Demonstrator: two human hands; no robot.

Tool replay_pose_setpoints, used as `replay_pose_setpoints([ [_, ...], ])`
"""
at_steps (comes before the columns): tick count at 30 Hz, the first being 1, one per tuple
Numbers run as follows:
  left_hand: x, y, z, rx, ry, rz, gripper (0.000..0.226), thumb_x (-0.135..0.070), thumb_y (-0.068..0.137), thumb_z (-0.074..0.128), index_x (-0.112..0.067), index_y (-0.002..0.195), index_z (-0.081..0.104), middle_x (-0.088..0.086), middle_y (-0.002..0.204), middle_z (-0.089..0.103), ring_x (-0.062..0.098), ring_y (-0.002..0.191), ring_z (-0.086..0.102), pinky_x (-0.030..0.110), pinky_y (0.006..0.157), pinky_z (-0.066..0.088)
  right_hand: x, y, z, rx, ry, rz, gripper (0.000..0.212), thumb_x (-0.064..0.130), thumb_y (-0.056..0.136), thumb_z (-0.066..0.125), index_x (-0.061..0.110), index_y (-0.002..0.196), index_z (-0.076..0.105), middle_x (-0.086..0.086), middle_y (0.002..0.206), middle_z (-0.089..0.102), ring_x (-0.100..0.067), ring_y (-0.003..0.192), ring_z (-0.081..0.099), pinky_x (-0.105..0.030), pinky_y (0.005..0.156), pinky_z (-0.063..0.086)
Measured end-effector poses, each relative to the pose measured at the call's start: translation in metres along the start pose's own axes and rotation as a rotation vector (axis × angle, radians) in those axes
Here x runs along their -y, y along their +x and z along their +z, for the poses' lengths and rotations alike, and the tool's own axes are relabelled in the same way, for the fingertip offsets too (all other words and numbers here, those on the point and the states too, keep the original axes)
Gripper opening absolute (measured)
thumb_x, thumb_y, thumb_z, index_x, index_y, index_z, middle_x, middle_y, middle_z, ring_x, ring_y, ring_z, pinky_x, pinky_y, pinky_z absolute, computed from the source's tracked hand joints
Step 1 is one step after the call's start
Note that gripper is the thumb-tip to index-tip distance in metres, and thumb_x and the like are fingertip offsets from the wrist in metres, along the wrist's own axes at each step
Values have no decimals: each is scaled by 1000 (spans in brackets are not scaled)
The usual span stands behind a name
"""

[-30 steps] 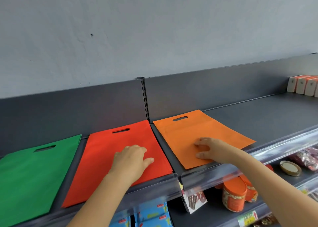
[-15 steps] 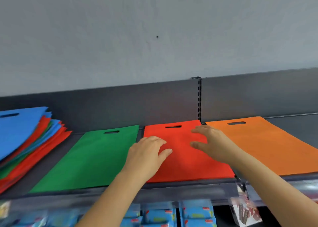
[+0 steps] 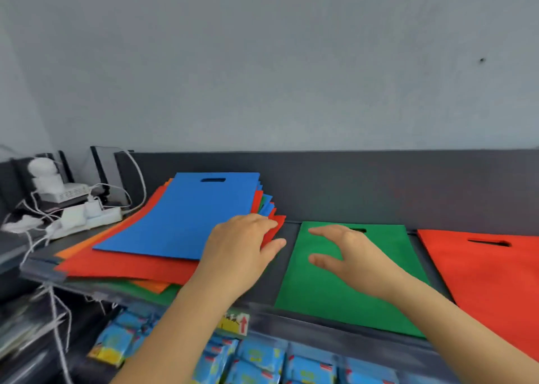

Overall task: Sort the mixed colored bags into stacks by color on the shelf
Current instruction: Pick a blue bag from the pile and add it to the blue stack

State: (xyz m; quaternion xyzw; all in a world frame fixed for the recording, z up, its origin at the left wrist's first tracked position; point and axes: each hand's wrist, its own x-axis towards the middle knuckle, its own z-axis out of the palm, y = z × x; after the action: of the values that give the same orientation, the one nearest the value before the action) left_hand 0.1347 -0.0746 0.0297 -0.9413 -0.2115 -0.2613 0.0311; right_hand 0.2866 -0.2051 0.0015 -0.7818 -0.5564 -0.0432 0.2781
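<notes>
shifted leftward, left hand (image 3: 236,252) is laid flat on the mixed-colour fabric bag pile (image 3: 175,217), seemingly for picking, right hand (image 3: 357,262) held wide beside it.

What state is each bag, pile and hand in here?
Pile: unsorted, fanned, blue bag on top.
Green bag: flat, alone.
Red bag: flat, alone, right of green.
Left hand: open, fingers on pile's right edge.
Right hand: open, spread above green bag.

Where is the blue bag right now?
Head view, left of centre: the blue bag tops the mixed pile on the shelf, with the left hand at its right edge.
</notes>
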Motion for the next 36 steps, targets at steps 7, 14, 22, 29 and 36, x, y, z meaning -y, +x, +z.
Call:
replay_pose_setpoints([
  [7, 125, -9, -16, 164, -30, -88, 59, -60, 87, 42, -30, 138, 42, -10, 145, 39, 10, 133, 33, 31, 106, 30, 78, 47, 57, 23, 82, -48, 59, 46, 84, 62, 25, 137, 45, 8, 140, 46, -8, 125, 45, -16, 103, 30],
  [14, 184, -13, 5, 477, -147, -82, 110, -95, 46, 35, -36, 139, 36, -12, 149, 29, 8, 136, 27, 30, 111, 25, 104, 67, 89, 99, 50, 24, 68, 44, 82, 65, 26, 141, 37, 9, 145, 39, -7, 132, 37, -21, 108, 29],
  [22, 200, -6, 15, 294, -180, -18, 38, -47, 90, 52, -28, 123, 57, -11, 125, 58, 10, 113, 53, 23, 92, 40, 105, 81, 101, -94, 45, 134, 48, 40, 86, 62, 23, 130, 53, 5, 132, 55, -12, 114, 53, -28, 98, 41],
  [29, 202, 0, 18, 154, -171, -74, 32, -39, 98, 38, -20, 72, 37, -7, 65, 42, 22, 75, 50, 32, 63, 30, 107, 96, 92, -289, 675, 551, 36, 38, 92, 53, 4, 100, 62, -6, 79, 68, -15, 65, 65, -30, 66, 57],
  [36, 197, -7, 23, 129, -7, 57, 31, -33, 98, 42, -29, 126, 54, 0, 114, 65, 21, 106, 58, 35, 86, 45, 121, 106, 89, 21, 1296, 812, 34, 26, 91, 58, -3, 109, 56, -21, 101, 66, -24, 58, 70, -22, 46, 54],
])
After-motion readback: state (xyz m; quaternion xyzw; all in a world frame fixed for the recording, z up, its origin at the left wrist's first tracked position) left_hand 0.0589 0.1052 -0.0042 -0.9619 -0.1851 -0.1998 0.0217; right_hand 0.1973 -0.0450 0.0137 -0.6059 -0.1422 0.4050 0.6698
